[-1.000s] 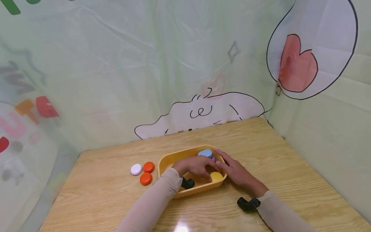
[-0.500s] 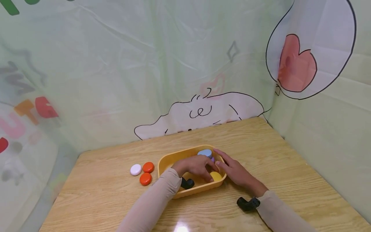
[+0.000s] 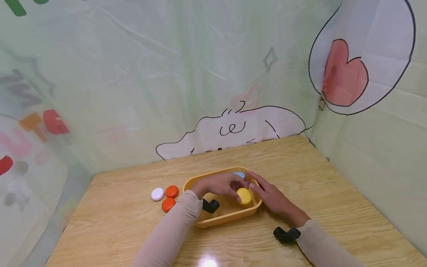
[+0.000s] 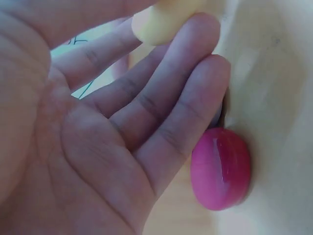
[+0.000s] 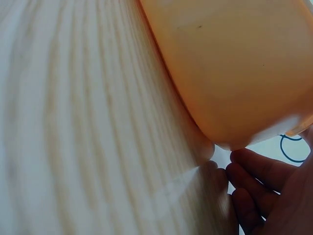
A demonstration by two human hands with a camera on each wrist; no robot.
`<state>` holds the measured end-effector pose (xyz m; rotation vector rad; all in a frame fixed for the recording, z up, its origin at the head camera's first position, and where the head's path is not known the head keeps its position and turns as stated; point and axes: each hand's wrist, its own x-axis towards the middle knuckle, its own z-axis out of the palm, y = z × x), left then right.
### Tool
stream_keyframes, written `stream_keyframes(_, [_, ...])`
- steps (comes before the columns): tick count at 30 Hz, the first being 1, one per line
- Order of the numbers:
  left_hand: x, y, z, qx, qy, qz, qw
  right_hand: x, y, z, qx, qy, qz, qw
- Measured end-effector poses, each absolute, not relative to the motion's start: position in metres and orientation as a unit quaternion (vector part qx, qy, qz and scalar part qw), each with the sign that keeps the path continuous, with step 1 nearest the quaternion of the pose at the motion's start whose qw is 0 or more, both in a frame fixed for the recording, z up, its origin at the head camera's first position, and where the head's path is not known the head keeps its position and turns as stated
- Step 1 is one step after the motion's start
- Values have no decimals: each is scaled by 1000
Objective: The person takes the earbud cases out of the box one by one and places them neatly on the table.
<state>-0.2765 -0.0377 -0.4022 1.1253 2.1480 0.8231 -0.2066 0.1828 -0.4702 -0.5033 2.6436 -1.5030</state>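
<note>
My left hand (image 3: 221,184) reaches into the orange-yellow plastic tray (image 3: 227,218) and pinches a round, smooth yellow disc (image 3: 245,196) between thumb and finger, tipped up off the floor of the tray. In the left wrist view, that yellow disc (image 4: 164,22) shows at the fingertips. A glossy pink rounded piece (image 4: 221,169) lies just past the other fingers. Behind the left hand a light-blue piece (image 3: 239,174) and a bit of purple (image 3: 246,183) show in the tray. My right hand (image 3: 275,198) holds the tray's right end, its fingers against the outer wall (image 5: 234,98).
Left of the tray, a white disc (image 3: 157,194) and two red discs (image 3: 171,191) lie on the wooden table (image 3: 110,222). A printed curtain (image 3: 133,92) rises along the table's back edge, and another hangs on the right. Each wrist carries a small black camera (image 3: 286,235).
The yellow disc lay at the tray's near right corner; my left hand has lifted and tilted it, drawing it slightly back and to the left. My right hand stays on the tray.
</note>
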Motion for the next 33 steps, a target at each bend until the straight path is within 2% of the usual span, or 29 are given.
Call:
stream_keyframes(9, [-269,-55,-393,380,809,353,278,-209,182,-472,-159,855,-493,37])
stream_keyframes(21, [-265,-84,-385,357,800,417,241,-209,182,-473,-146,851,-502,44])
stream_keyframes(33, [-258,-109,-382,304,793,472,237,-208,182,-471,-156,851,-500,34])
